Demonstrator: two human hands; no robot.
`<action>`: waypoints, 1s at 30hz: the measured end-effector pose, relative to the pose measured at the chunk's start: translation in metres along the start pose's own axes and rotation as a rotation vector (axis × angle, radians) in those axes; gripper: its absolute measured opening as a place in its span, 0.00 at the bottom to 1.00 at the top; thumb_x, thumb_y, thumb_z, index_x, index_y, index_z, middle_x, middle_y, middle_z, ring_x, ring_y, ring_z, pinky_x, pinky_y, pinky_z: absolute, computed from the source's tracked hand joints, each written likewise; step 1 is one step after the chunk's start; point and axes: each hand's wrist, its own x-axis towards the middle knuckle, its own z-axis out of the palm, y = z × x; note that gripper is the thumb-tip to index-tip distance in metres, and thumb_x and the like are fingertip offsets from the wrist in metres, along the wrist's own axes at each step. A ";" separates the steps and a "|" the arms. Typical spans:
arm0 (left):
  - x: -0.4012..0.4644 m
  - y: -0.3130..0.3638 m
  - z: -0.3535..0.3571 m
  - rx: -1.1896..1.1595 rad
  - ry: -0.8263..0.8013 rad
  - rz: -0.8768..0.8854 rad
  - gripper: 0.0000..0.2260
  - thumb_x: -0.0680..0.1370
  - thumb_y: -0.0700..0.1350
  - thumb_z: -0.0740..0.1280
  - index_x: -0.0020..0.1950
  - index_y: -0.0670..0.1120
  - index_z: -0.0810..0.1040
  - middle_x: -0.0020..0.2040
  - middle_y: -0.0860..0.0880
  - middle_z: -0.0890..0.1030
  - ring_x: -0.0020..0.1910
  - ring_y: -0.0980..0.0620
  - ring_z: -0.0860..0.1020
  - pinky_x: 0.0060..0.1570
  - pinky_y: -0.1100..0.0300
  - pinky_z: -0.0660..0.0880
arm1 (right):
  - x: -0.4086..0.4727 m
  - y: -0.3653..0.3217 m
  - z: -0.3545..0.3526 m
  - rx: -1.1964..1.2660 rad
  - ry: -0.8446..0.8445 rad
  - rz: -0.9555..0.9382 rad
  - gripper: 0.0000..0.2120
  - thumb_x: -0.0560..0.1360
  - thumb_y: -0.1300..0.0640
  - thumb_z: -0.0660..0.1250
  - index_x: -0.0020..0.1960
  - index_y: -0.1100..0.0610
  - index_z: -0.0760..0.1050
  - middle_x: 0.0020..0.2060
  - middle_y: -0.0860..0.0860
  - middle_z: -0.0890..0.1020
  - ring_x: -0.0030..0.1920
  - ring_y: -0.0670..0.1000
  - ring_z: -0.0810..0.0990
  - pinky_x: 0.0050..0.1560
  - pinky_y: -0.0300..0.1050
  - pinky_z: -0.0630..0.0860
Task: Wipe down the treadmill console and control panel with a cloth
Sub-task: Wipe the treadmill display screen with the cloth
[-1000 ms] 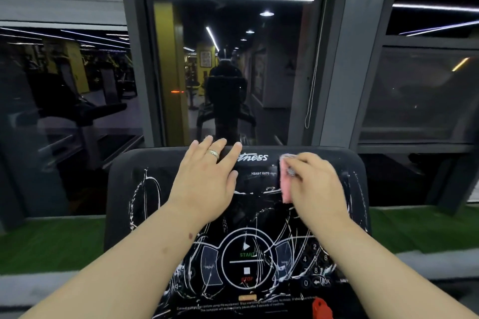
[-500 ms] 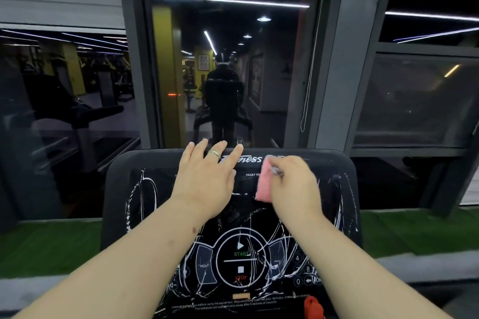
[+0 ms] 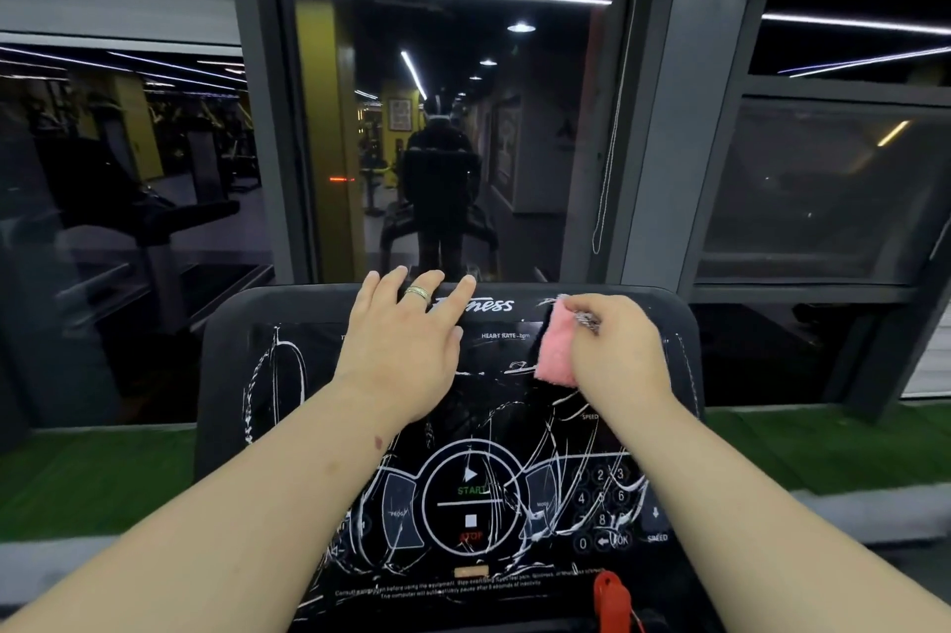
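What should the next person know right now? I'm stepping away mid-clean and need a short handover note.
Left hand: open, fingers spread flat on the upper part of the black treadmill console, steadying it.
Right hand: grip closed on the small pink fluffy cloth, pressed to the panel's upper right, beside the heart rate label.
Done: cannot be judged for certain.
Left: white streaks cover the left side, the round start/stop control ring and the number keypad; wipe those. The red safety clip sits at the bottom edge.

fuzzy pink cloth [image 3: 557,350], glossy black plastic console [image 3: 319,359]
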 end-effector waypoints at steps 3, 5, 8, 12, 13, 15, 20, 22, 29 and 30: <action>-0.001 0.001 0.000 -0.008 0.000 -0.004 0.25 0.84 0.56 0.54 0.82 0.60 0.56 0.79 0.49 0.66 0.78 0.39 0.60 0.79 0.40 0.52 | -0.008 -0.012 0.009 -0.075 0.005 -0.034 0.23 0.76 0.67 0.58 0.65 0.50 0.78 0.62 0.51 0.77 0.59 0.55 0.77 0.54 0.45 0.71; -0.001 0.000 0.001 -0.003 0.002 -0.003 0.26 0.84 0.57 0.54 0.82 0.60 0.55 0.79 0.49 0.66 0.78 0.40 0.60 0.79 0.40 0.52 | -0.019 -0.018 0.021 -0.095 -0.078 -0.138 0.23 0.78 0.67 0.58 0.67 0.49 0.77 0.62 0.50 0.76 0.60 0.54 0.76 0.52 0.43 0.69; 0.000 0.000 -0.001 -0.004 -0.003 0.003 0.26 0.84 0.57 0.53 0.82 0.60 0.54 0.80 0.49 0.65 0.79 0.40 0.59 0.79 0.41 0.51 | -0.008 -0.004 0.009 -0.054 -0.059 -0.089 0.25 0.77 0.66 0.58 0.68 0.45 0.77 0.65 0.47 0.76 0.63 0.52 0.76 0.55 0.45 0.71; 0.000 0.000 0.001 -0.002 -0.010 0.001 0.26 0.84 0.57 0.54 0.82 0.59 0.56 0.79 0.48 0.67 0.78 0.39 0.60 0.78 0.39 0.52 | -0.009 -0.006 0.009 -0.067 0.028 -0.044 0.22 0.77 0.67 0.59 0.65 0.50 0.79 0.61 0.51 0.77 0.60 0.55 0.77 0.56 0.47 0.73; 0.000 0.000 0.001 0.000 -0.007 0.004 0.26 0.84 0.57 0.54 0.82 0.59 0.57 0.79 0.48 0.67 0.78 0.38 0.61 0.78 0.39 0.53 | -0.015 -0.012 0.014 -0.079 -0.013 -0.098 0.22 0.77 0.66 0.59 0.64 0.49 0.79 0.60 0.50 0.77 0.59 0.54 0.77 0.55 0.46 0.73; -0.001 -0.002 0.001 0.007 -0.004 0.012 0.26 0.84 0.57 0.54 0.82 0.59 0.56 0.79 0.48 0.67 0.78 0.39 0.61 0.78 0.39 0.53 | -0.025 -0.017 0.022 -0.085 -0.094 -0.201 0.21 0.78 0.65 0.60 0.64 0.48 0.79 0.59 0.47 0.76 0.58 0.51 0.76 0.53 0.44 0.72; -0.001 -0.003 0.001 -0.001 -0.008 0.023 0.26 0.84 0.57 0.53 0.83 0.59 0.55 0.80 0.48 0.65 0.79 0.39 0.59 0.79 0.40 0.51 | -0.004 0.006 0.002 -0.104 0.024 -0.048 0.24 0.76 0.66 0.59 0.65 0.47 0.79 0.59 0.46 0.76 0.59 0.51 0.77 0.51 0.45 0.72; -0.001 -0.003 0.001 -0.005 -0.008 0.021 0.26 0.84 0.57 0.54 0.83 0.59 0.55 0.80 0.48 0.65 0.79 0.39 0.59 0.79 0.40 0.51 | -0.009 -0.004 0.009 -0.116 0.039 -0.088 0.22 0.75 0.67 0.60 0.61 0.49 0.81 0.56 0.48 0.76 0.55 0.54 0.78 0.49 0.46 0.72; -0.001 -0.004 0.000 -0.016 -0.007 0.027 0.27 0.84 0.58 0.53 0.83 0.60 0.52 0.80 0.49 0.63 0.80 0.40 0.57 0.79 0.40 0.50 | -0.007 0.000 -0.004 -0.175 0.021 -0.194 0.15 0.75 0.66 0.62 0.54 0.54 0.83 0.50 0.48 0.77 0.50 0.56 0.77 0.49 0.50 0.77; -0.002 -0.003 0.001 -0.013 -0.006 0.024 0.27 0.84 0.58 0.53 0.83 0.60 0.53 0.80 0.48 0.64 0.80 0.39 0.57 0.79 0.40 0.50 | -0.008 -0.004 -0.005 -0.167 0.039 -0.176 0.13 0.75 0.67 0.62 0.51 0.55 0.83 0.48 0.49 0.76 0.49 0.57 0.77 0.47 0.51 0.77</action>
